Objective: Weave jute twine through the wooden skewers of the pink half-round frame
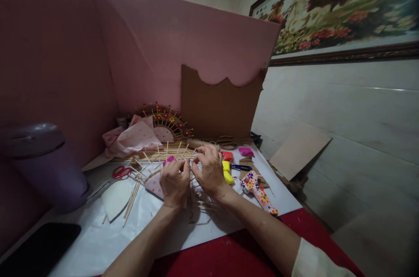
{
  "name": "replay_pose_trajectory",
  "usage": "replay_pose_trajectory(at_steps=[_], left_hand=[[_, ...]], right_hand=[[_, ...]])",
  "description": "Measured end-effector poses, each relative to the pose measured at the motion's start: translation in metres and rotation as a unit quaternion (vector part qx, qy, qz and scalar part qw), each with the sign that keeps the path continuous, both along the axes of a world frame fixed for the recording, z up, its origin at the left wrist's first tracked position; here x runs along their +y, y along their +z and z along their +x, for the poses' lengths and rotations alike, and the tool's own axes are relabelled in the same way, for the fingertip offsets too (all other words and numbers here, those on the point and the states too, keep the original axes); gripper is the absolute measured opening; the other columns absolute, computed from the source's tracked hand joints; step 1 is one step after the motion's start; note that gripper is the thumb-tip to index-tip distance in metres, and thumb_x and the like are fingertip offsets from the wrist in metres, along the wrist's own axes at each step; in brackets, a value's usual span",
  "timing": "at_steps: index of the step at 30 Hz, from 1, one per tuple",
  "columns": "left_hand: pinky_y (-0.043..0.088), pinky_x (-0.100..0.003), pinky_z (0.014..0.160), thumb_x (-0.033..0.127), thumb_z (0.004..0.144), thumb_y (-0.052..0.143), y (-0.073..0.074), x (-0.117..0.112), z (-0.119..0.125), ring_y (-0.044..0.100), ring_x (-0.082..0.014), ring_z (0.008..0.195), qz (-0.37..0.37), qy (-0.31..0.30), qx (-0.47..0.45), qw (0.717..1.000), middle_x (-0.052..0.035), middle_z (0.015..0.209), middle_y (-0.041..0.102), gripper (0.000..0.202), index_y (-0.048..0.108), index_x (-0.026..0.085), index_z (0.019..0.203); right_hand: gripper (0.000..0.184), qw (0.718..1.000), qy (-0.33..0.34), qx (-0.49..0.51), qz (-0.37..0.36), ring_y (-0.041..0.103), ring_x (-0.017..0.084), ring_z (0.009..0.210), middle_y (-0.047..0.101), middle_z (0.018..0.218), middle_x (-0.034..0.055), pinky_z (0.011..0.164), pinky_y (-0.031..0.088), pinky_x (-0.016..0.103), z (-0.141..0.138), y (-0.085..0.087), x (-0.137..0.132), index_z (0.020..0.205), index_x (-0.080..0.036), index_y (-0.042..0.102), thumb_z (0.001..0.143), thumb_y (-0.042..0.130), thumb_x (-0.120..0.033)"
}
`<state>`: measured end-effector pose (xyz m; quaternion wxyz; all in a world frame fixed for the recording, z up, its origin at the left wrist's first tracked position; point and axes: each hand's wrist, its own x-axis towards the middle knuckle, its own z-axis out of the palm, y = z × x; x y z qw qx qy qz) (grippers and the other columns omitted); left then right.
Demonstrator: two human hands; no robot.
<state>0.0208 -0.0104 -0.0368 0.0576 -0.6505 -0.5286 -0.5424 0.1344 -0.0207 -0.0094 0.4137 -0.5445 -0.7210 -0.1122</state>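
Note:
My left hand (175,183) is closed in a pinch over a half-round spotted piece (153,184), from which thin wooden sticks (149,161) fan outward. Close beside it, my right hand (209,170) bends its fingers inward, thumb and fingertips pressed together. The fingertips of both hands almost meet, and whatever they pinch is too small or hidden to name. Loose thin strands (199,216) lie below the hands. A magenta lump (169,160) shows behind my left hand. Yellow packets (226,166) sit just right of my right hand.
Behind stands a decorated stick fan (172,119) beside spotted cloth (137,137). Red-handled scissors (121,172), a cream leaf-shaped piece (116,200), a purple tumbler (49,176) and a black phone-like slab (41,248) lie left. Right are a blue-handled tool (241,167) and a flower-patterned gun-shaped tool (260,194).

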Motion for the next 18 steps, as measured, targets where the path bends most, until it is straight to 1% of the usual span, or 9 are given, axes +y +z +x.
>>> replay_pose_trajectory(at_steps=[7,13,18], left_hand=[[0.037,-0.028,0.063,0.027,0.081,0.053,-0.0032,0.0018,-0.0005,0.051,-0.0161,0.06,-0.003,0.001,0.001,1.0,-0.0028,0.058,0.061,0.024,0.06,0.019,0.059],[0.037,-0.028,0.063,0.027,0.081,0.053,-0.0031,0.0019,-0.0007,0.051,-0.0162,0.059,0.0,0.002,0.004,1.0,-0.0027,0.058,0.06,0.025,0.059,0.019,0.058],[0.036,-0.028,0.062,0.026,0.081,0.052,-0.0032,0.0023,-0.0011,0.049,-0.0155,0.058,0.003,0.003,0.009,1.0,-0.0019,0.055,0.057,0.027,0.056,0.019,0.055]], right_hand=[[0.004,1.0,-0.004,-0.001,-0.006,0.042,0.025,0.112,0.059,0.108,0.0081,0.091,0.032,0.041,-0.0006,-0.0004,-0.0011,0.073,-0.02,0.063,0.076,0.061,-0.021],[0.005,1.0,-0.003,0.001,-0.003,0.042,0.025,0.111,0.059,0.108,0.0083,0.091,0.032,0.041,-0.0008,-0.0002,-0.0015,0.073,-0.02,0.064,0.076,0.06,-0.021],[0.007,1.0,0.0,0.003,-0.004,0.041,0.025,0.112,0.06,0.107,0.0078,0.092,0.031,0.041,-0.0014,0.0006,-0.0025,0.073,-0.019,0.065,0.076,0.06,-0.021]])
